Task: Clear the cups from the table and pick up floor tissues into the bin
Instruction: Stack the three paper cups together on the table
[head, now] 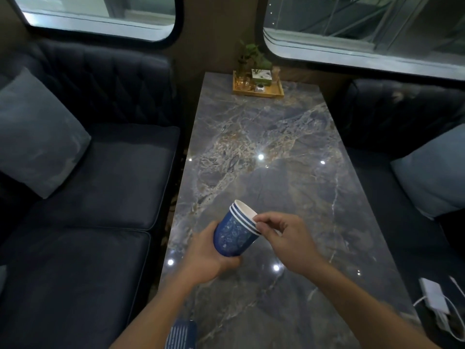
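Both hands (208, 255) grip tilted stacked cups (235, 234) above table (289, 147)

Both hands hold 3 nested blue cups (235, 231) tilted above the marble table (271, 152).

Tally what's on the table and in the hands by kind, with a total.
Blue paper cups, nested in one stack, gripped by the left hand with the right hand at the rim: 3 rims visible
Wooden tray of small items at the far end of the table: 1
Potted plant in the tray: 1
Total: 5
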### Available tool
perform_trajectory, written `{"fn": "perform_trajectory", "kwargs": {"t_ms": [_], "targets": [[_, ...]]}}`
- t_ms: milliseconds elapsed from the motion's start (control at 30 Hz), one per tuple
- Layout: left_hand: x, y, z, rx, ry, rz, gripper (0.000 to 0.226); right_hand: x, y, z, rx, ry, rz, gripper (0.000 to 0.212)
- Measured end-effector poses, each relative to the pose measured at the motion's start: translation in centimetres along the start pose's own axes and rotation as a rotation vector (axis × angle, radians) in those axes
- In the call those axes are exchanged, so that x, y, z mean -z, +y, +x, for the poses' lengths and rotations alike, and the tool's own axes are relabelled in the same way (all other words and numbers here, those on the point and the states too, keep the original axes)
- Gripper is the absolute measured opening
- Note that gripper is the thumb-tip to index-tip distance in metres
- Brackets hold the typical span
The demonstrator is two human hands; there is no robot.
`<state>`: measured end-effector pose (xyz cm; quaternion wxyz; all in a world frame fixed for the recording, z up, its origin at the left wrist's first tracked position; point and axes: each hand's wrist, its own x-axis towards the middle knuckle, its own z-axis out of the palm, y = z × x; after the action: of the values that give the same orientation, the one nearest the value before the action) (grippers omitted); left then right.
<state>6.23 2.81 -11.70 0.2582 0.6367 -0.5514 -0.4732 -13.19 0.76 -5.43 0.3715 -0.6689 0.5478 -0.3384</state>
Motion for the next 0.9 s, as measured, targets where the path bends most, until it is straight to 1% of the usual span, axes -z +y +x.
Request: {"fn": "perform_trajectory", "kwargs": {"t_ms": [100,167,200,300,367,433,533,633,733,900], "targets": [[-0.6,0.3,-0.7,0.005,-0.037,-0.010,0.067,0.2,0.5,-1.2,-0.067,-0.016,0.066,0.011],[-1.1,0.7,-1.2,0.003,-0.053,0.012,0.064,0.5,0.7,-2.1,-0.088,-0.018,0.062,0.017],[-1.3,0.9,-1.4,0.004,-0.059,0.025,0.064,0.6,0.7,-2.5,-0.088,-0.022,0.050,0.019],[-1.9,1.2,-2.2,0.007,-0.090,0.056,0.066,0.6,0.8,-4.1,-0.078,-0.061,0.018,0.015],[-2.4,1.4,-2.9,-0.007,-0.115,0.112,0.064,0.6,1.3,-5.6,-0.062,-0.084,-0.003,0.024],[-3.0,1.9,-4.0,-0.017,-0.140,0.168,0.062,0.8,1.7,-7.1,-0.044,-0.074,0.009,0.026],[-4.2,2.9,-6.2,-0.027,-0.182,0.208,0.067,1.4,2.0,-9.8,-0.011,-0.055,-0.004,0.030],[-5.8,3.6,-9.0,-0.040,-0.202,0.194,0.073,2.2,1.9,-13.2,0.022,-0.004,-0.054,0.028],[-7.8,4.1,-12.2,-0.032,-0.195,0.184,0.072,3.5,1.6,-16.9,0.053,0.014,-0.029,0.024],[-12.0,4.6,-18.3,-0.080,-0.183,0.178,0.073,5.5,2.2,-24.0,0.066,0.046,0.023,0.022]]}}
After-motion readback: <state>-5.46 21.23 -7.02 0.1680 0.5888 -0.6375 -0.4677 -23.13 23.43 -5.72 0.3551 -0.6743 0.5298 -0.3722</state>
